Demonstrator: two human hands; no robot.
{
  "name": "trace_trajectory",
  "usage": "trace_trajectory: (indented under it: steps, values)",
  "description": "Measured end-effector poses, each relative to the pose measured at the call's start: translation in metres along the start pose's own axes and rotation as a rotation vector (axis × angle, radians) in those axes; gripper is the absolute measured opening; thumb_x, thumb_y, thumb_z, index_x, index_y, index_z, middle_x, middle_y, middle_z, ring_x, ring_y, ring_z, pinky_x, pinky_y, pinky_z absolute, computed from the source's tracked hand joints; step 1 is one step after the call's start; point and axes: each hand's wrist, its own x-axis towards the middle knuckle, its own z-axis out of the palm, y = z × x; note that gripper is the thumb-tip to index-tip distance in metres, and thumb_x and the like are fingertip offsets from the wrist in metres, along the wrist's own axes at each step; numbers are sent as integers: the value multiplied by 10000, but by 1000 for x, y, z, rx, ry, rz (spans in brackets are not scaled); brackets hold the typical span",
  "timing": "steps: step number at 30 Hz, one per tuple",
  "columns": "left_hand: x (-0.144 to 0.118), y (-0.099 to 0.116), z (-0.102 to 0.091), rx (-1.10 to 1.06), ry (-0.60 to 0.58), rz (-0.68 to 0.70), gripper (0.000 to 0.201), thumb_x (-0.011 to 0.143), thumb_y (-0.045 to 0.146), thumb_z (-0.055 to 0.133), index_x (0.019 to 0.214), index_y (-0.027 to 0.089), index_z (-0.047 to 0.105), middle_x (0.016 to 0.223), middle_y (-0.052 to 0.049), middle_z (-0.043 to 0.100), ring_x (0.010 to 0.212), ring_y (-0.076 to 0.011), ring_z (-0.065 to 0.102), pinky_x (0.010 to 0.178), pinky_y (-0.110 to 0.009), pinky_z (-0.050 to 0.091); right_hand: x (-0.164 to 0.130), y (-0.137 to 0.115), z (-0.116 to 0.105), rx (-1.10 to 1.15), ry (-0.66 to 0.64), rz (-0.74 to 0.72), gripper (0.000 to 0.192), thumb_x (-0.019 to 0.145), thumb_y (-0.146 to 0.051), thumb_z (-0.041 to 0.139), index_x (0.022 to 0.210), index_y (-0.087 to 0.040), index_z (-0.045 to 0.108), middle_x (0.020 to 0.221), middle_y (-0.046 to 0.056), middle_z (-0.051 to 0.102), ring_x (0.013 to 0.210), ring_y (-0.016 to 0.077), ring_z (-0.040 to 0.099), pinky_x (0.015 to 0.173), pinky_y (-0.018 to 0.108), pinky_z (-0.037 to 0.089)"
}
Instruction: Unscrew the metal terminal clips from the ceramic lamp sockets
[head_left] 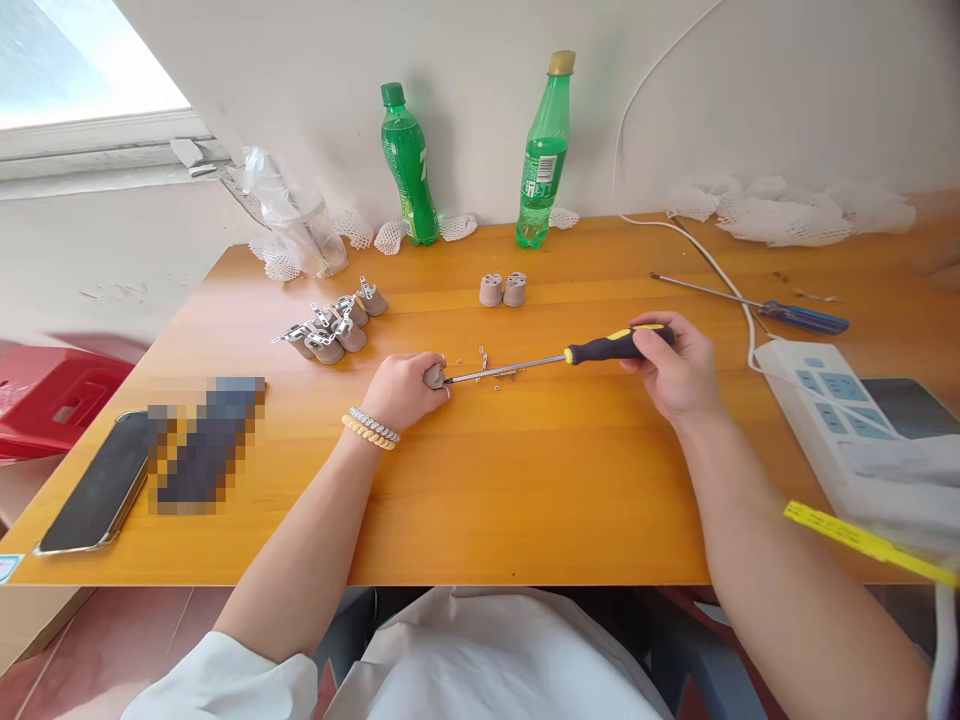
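Note:
My left hand [407, 388] is closed around a small grey-brown cylindrical piece [433, 376], mostly hidden by the fingers. A screwdriver [607, 346] with a black and yellow handle is gripped in my right hand [675, 368]. Its long metal shaft points left, and the tip meets the face of the piece. Beneath the shaft lie a few small metal bits [495, 374]. Farther back, two similar brown cylinders [491, 290] stand side by side with holes on top. To the left, several more cylinders [326, 345] with metal strips attached are grouped together.
Two green bottles [411, 180] stand along the wall. A blue-handled screwdriver [802, 317] lies at the right, near a white power strip [799, 385] and its cable. A phone [97, 485] rests at the left edge. White foam netting [787, 208] sits at the back right.

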Motion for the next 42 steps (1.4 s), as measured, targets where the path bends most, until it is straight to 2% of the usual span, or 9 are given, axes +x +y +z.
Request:
trace_trajectory:
  steps: [3,5,9,12,16,23,29,37,42]
  values:
    - [0,0,-2,-3,-32,-12,242,671,275,580,886,199,660,813,-31,715,733,-200,653,711,-292,486,-2,-2,2,129,-91,-10,302,592,-278,794,862,-226,669,734,-6,608,606,135,591,505,273,483]
    - [0,0,-2,8,-45,-6,249,676,276,586,902,199,654,858,-38,718,772,-213,656,731,-304,485,-3,-1,2,122,-117,12,286,647,-352,754,877,-220,648,725,1,622,603,157,614,474,279,478]
    - [2,-1,-2,26,-51,16,241,703,286,595,926,200,629,924,-53,706,831,-238,646,746,-332,478,-2,3,2,-142,7,36,371,806,-566,584,809,-197,626,519,-13,525,350,108,464,281,232,290]
    - [2,0,-3,6,-44,29,263,749,332,596,975,198,595,962,-71,680,863,-244,629,762,-349,475,1,3,2,-141,75,58,272,762,-464,679,740,-200,617,529,-25,505,346,75,411,288,221,284]
    - [1,3,-6,-24,-65,6,311,759,339,605,1021,190,531,965,-84,636,848,-238,601,746,-355,473,2,0,3,26,49,91,141,685,-293,710,773,-207,641,643,4,570,485,110,537,394,248,411]
    - [0,5,-13,-111,-129,-48,374,722,318,623,1033,197,452,883,-51,598,761,-212,567,689,-344,461,1,0,4,-126,113,149,189,742,-356,664,687,-207,562,560,-18,521,367,91,457,318,236,332]
    - [-1,2,-18,-251,-227,11,413,643,237,625,1024,198,470,953,-53,606,806,-199,570,720,-344,472,1,-1,5,-125,131,157,279,750,-434,675,675,-210,527,506,-32,495,361,93,437,325,234,329]
    - [-1,-8,-19,-413,-311,12,438,782,478,590,1082,169,511,951,-76,620,817,-200,574,729,-357,473,0,-7,-1,111,-41,88,187,623,-229,605,807,-199,594,674,10,617,513,150,569,426,275,399]
    - [0,-11,-20,-378,-325,62,457,807,524,574,1082,159,553,851,-42,644,719,-170,569,675,-314,456,1,-8,-1,52,6,198,123,658,-242,604,761,-201,551,611,10,582,443,146,538,378,265,363]
